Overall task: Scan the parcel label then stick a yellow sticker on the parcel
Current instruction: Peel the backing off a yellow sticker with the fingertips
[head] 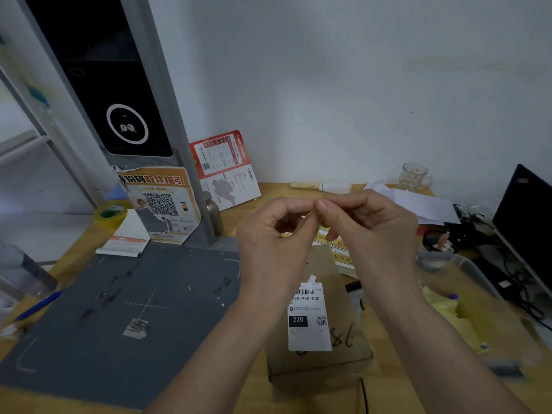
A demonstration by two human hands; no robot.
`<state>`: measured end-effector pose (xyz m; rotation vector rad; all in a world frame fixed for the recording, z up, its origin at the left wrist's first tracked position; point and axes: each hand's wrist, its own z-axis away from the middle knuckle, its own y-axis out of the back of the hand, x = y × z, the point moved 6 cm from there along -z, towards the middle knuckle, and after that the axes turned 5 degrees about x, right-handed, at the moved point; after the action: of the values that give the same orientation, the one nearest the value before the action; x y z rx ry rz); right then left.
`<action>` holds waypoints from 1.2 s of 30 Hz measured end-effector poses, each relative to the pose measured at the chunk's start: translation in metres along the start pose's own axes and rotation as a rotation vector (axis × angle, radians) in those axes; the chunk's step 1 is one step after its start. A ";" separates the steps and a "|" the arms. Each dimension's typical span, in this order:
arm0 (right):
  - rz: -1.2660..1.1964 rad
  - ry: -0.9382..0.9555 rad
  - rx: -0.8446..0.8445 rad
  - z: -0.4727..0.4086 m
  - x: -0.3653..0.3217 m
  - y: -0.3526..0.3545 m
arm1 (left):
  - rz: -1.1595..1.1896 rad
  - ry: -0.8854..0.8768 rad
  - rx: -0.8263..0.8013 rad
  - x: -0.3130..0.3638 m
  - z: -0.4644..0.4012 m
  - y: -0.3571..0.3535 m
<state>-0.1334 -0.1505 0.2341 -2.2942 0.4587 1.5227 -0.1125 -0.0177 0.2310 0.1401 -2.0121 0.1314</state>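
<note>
Parcel (pixel 322 333), brown cardboard, flat on the wooden desk (pixel 268 195), right beside the grey scanning mat (pixel 125 309), on its right edge. White label (pixel 309 318) face up on the parcel's top, barcode, "220-220-C40" and a black "220" block readable, handwritten digits just right of the label. Above the parcel, raised clear of it, both hands together: left hand (pixel 274 237) with fingers curled inward, right hand (pixel 370 228) likewise curled, fingertips of the two meeting at a thin yellowish sliver, seemingly the yellow sticker (pixel 313 213), pinched between them; too small and blurred to tell which fingers carry it. Beyond the parcel, half hidden under the right hand, sheet of yellow stickers (pixel 340 252) lying on the desk, touching the parcel's far end or nearly so. Left of the parcel, past the mat, upright grey scanner stand (pixel 131 94) with a dark screen and a white ring, orange QR poster (pixel 161 204) stuck at its foot, roll of yellow tape (pixel 110 216) further left. Behind the parcel against the wall, red and white leaflet (pixel 227 171). Far right of the parcel, glass cup (pixel 414 176), dark laptop (pixel 525 222), and a clear tray (pixel 478 282) of crumpled yellow scraps.
</note>
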 end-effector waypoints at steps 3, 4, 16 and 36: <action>-0.015 -0.017 -0.006 -0.001 0.000 0.000 | -0.014 0.008 -0.007 0.001 0.000 -0.001; -0.018 -0.022 -0.011 -0.001 -0.001 0.000 | -0.011 0.014 -0.012 0.002 0.001 -0.002; -0.004 -0.057 -0.057 -0.003 -0.001 -0.001 | -0.017 0.032 0.016 0.000 0.002 -0.002; -0.167 -0.168 -0.073 -0.001 0.007 0.001 | -0.082 -0.158 0.059 0.008 0.007 -0.003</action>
<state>-0.1302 -0.1529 0.2279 -2.1728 0.1654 1.6537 -0.1219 -0.0216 0.2353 0.2775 -2.1568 0.1308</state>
